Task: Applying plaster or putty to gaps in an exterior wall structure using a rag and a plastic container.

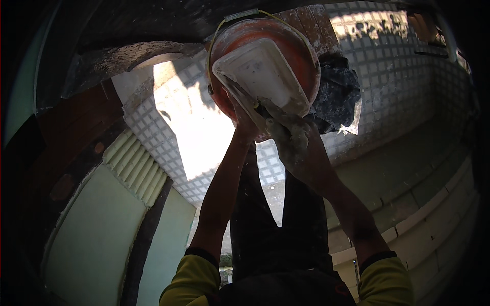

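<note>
A whitish rectangular plastic tub (263,66), smeared with pale residue, is tilted over an orange bucket (309,56). My left hand (246,126) grips the tub by its near left side, and the tub hides part of its fingers. My right hand (293,135), coated in grey-white paste, is closed on the handle of a putty knife (242,91). The narrow blade lies along the tub's left rim. The fingers cover most of the tool's handle, so its full shape is hidden.
The bucket's yellow wire bail (210,53) stands out at its far left. Black crumpled plastic (334,94) lies right of the bucket, and stained brown boards (311,25) sit behind. Checked floor tiles (380,76), partly in bright sun, spread around. A pale green wall (97,219) rises at left.
</note>
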{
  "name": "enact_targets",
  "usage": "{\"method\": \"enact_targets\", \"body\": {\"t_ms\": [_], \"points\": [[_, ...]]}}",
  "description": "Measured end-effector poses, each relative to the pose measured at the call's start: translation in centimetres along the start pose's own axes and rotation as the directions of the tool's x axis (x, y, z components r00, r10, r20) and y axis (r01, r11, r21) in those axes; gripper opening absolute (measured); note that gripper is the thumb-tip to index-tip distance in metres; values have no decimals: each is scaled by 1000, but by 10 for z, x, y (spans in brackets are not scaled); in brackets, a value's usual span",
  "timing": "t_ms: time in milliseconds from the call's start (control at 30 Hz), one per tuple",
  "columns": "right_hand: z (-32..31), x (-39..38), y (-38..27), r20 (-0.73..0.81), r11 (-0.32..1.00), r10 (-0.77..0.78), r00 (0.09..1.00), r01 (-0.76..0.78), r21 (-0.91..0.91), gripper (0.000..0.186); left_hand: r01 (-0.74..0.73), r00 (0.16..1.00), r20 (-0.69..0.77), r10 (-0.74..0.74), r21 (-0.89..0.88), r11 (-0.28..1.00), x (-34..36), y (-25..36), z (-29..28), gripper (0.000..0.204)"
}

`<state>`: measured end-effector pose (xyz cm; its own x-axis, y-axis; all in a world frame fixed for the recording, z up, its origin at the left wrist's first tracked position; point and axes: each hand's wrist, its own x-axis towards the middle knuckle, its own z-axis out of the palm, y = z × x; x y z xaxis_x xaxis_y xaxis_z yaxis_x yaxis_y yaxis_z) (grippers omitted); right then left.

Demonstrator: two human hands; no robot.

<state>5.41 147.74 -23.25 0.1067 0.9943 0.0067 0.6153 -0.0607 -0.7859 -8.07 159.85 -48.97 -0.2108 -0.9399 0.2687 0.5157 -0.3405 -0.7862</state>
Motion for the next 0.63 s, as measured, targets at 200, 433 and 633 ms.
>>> {"method": "enact_targets", "body": {"t_ms": [200,433,633], "points": [[16,11,-4,-212,994,-104,972,95,-55,26,539,-827,243,-506,598,-593,75,-103,138,62],[-7,20,-4,100,946,137,986,-160,281,29,-480,-851,447,276,-446,-756,49,-149,50,63],[-10,17,7,145,978,6,989,-36,204,45,-590,-796,113,595,-367,-719,31,-174,87,102]]}}
